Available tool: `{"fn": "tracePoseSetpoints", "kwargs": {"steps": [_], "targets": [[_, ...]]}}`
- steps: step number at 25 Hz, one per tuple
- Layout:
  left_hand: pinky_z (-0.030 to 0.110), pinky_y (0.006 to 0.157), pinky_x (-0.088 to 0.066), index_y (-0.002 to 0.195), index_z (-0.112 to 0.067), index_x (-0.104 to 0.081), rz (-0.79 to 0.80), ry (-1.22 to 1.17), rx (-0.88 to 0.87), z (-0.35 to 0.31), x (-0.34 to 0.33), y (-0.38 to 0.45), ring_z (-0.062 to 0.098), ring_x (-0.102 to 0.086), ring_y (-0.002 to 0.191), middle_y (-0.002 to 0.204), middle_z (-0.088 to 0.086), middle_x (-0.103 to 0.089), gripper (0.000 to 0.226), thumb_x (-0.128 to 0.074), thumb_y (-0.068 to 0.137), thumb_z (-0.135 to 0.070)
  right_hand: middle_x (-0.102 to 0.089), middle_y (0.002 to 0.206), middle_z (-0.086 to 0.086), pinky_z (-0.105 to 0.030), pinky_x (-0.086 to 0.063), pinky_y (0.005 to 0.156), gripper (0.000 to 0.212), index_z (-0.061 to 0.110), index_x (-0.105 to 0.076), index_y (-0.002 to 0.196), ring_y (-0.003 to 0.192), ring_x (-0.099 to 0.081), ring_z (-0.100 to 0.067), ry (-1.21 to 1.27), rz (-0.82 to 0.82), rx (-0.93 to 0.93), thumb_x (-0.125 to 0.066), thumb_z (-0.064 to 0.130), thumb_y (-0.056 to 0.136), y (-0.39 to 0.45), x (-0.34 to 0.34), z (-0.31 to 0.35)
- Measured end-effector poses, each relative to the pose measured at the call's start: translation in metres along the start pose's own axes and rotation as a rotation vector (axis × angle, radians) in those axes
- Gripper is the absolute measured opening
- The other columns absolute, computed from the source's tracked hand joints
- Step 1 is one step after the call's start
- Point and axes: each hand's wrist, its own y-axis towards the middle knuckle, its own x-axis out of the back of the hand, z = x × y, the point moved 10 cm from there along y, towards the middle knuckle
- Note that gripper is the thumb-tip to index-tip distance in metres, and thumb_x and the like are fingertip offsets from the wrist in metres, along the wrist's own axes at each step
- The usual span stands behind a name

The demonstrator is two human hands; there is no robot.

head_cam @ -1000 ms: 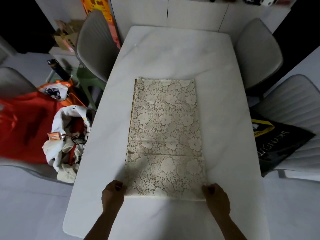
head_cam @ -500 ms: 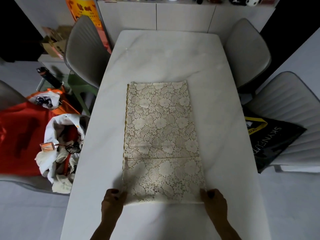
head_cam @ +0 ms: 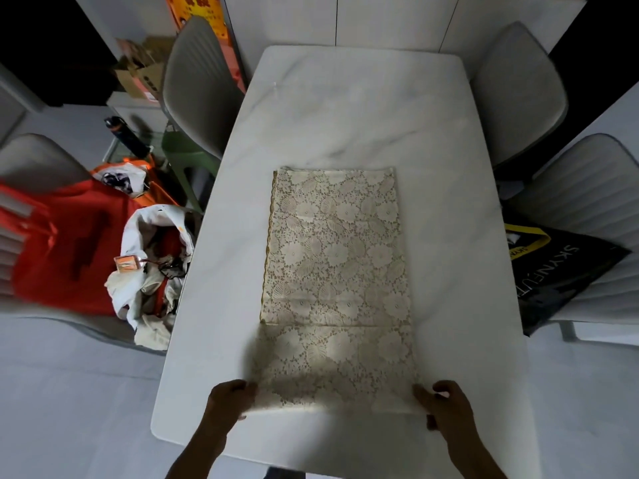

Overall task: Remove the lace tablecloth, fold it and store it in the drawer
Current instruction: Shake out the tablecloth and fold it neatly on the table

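Note:
The cream lace tablecloth (head_cam: 335,271) lies folded into a long narrow strip down the middle of the white marble table (head_cam: 363,108). A crease runs across it about a third of the way up from the near end. My left hand (head_cam: 230,399) grips the near left corner of the strip. My right hand (head_cam: 446,406) grips the near right corner. The near edge is lifted slightly off the tabletop between both hands. No drawer is in view.
Grey chairs stand at the far left (head_cam: 197,88), far right (head_cam: 518,88) and right (head_cam: 601,188). A black bag (head_cam: 556,271) lies on the right chair. To the left sit a white bag of clothes (head_cam: 152,271) and red fabric (head_cam: 65,247). White cabinets (head_cam: 380,19) line the back.
Both hands keep hold of the near corners and the near edge has risen a little off the table. The view has tilted, so the cloth sits lower in the frame.

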Motion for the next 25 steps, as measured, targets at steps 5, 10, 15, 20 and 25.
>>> {"fn": "tracePoseSetpoints", "kwargs": {"steps": [5,10,15,20,25], "targets": [[0.025,0.052,-0.041,0.097,-0.029,-0.076,0.043,-0.167,-0.012,-0.008,0.027,-0.035,0.019,-0.045,0.058,0.063,0.008,-0.054,0.034,-0.060,0.084,-0.002,-0.054,0.048,-0.015,-0.027,-0.042,0.043,0.009,0.002,-0.076,0.086,0.037,-0.047,-0.024,0.098,0.214,-0.134,-0.067,0.002,0.083,-0.033,0.008,0.006],[0.019,0.041,-0.033,0.085,-0.001,-0.069,0.075,-0.469,-0.009,-0.100,0.023,0.013,0.015,-0.047,0.038,0.056,0.011,-0.053,0.022,-0.053,0.093,-0.014,-0.063,0.060,-0.014,-0.027,-0.044,0.039,0.029,0.002,-0.077,0.077,0.039,-0.049,-0.018,0.363,0.214,-0.112,-0.063,0.023,0.089,0.012,-0.001,0.102],[0.034,0.075,-0.046,0.090,-0.015,-0.061,-0.017,0.101,-0.117,-0.123,-0.020,0.073,0.024,-0.058,0.086,0.092,0.010,-0.058,0.020,-0.068,0.089,-0.033,-0.065,0.094,-0.004,-0.028,-0.048,0.067,0.034,0.012,-0.065,0.114,0.080,-0.060,-0.021,-0.147,0.019,0.170,-0.063,0.036,0.091,0.063,-0.043,0.132],[0.041,0.083,-0.056,0.124,-0.018,-0.053,-0.243,0.195,-0.174,-0.080,-0.013,0.074,0.031,-0.066,0.092,0.107,0.008,-0.065,0.049,-0.073,0.079,-0.015,-0.068,0.101,-0.013,-0.041,-0.054,0.082,0.029,0.010,-0.062,0.112,0.089,-0.063,-0.030,-0.288,-0.168,0.313,-0.068,0.021,0.085,0.071,-0.042,0.115],[0.026,0.064,-0.049,0.101,-0.020,-0.067,-0.147,-0.004,-0.133,-0.057,-0.006,0.076,0.019,-0.062,0.073,0.088,0.006,-0.071,0.024,-0.076,0.081,-0.013,-0.071,0.085,-0.015,-0.048,-0.057,0.080,0.019,0.005,-0.072,0.091,0.083,-0.067,-0.034,-0.254,-0.061,0.239,-0.065,0.023,0.089,0.075,-0.044,0.095]]}}
